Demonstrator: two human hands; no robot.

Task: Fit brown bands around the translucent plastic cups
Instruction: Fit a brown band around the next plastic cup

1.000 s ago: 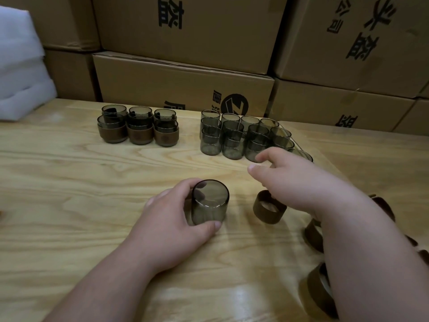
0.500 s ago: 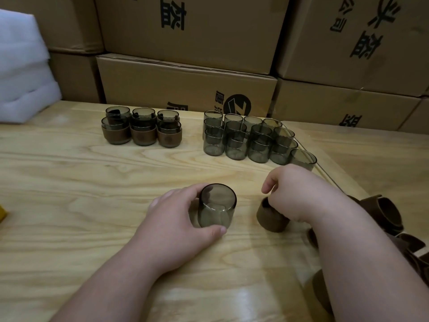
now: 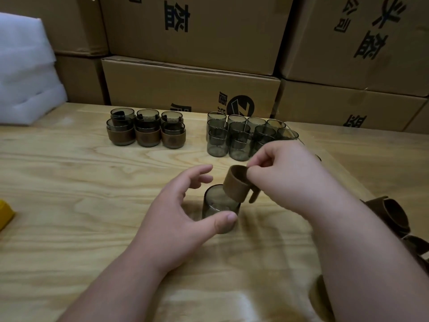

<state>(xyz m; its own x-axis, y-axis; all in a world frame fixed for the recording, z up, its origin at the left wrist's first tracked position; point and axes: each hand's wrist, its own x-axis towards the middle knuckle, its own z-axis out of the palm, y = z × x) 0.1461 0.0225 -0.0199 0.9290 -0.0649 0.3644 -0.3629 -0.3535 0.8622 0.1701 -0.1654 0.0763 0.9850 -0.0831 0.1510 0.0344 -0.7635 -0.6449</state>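
The cup [image 3: 219, 209] you are working on stands mouth-down on the desk [image 3: 69, 182], near its middle, with its flat base facing up. Your right hand [image 3: 290, 180] pinches a brown band [image 3: 236, 184] by its upper edge and holds it tilted over the cup, its lower edge just at the cup's right rim; it is not yet around the cup. Your left hand [image 3: 181, 212] is spread wide beside the cup, thumb tip against the near wall, fingers lifted clear.

You look to be at the start of fitting. Next, level the band so its opening sits square over the upturned base, then slide it down evenly; the left hand will likely need to steady the cup.

A second ago the band lay on the desk to the right of the cup, and your left hand was wrapped round the cup; now the band is raised and that grip has loosened.

Behind, banded cups [image 3: 146, 131] sit on the left, bare cups [image 3: 236, 138] on the right, and spare bands [image 3: 392, 214] at the desk's right edge.
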